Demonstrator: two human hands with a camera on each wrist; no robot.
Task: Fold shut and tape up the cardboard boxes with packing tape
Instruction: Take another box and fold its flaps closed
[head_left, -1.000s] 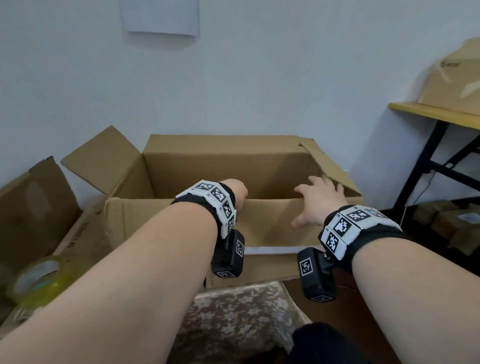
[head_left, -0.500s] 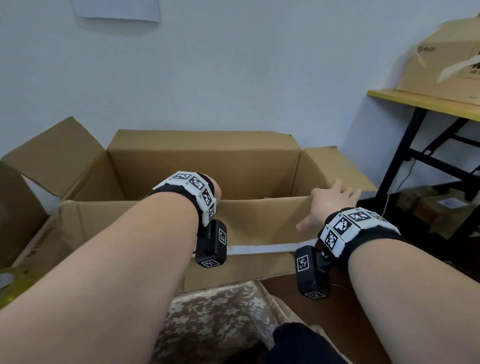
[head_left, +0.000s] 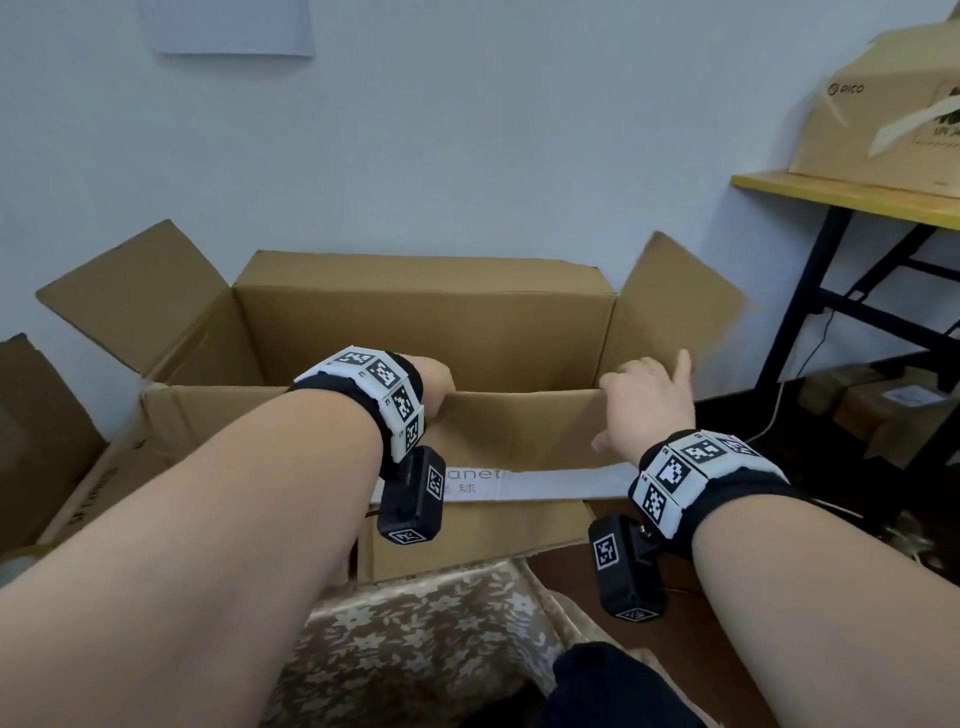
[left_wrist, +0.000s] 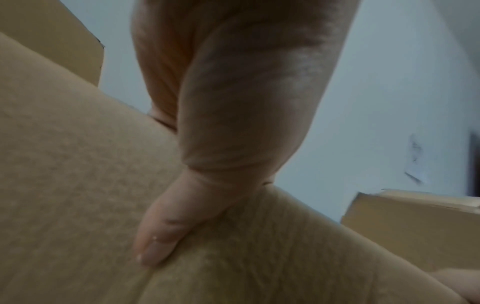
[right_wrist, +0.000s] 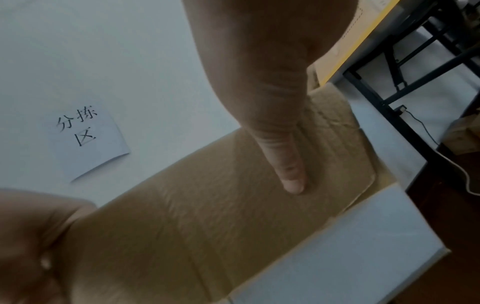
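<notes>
The left hand (head_left: 434, 384) has its fingers hooked over the top edge of the near flap (head_left: 519, 426) of the open cardboard box (head_left: 426, 322), and the left wrist view shows the thumb (left_wrist: 158, 240) pressed flat on the flap's outer face, so it grips that flap. The right hand (head_left: 649, 405) holds the same flap at its right end: the right wrist view shows its thumb (right_wrist: 288, 164) lying straight along the cardboard, while the fingers beyond the edge are blurred and cannot be read. Compared with half a second ago, the right side flap (head_left: 675, 306), which then lay spread outward and low, now stands raised and tilted up, smeared by motion, and the right hand has shifted toward that corner; the left hand is where it was. The box sits on the floor straight ahead, against the pale wall, brown and plain inside, its left flap (head_left: 135, 296) splayed outward, its far flap upright, a white strip with printed letters (head_left: 540, 480) across its near side. Another cardboard box (head_left: 883, 104) rests on a yellow-edged table (head_left: 831, 195) to the right.
</notes>
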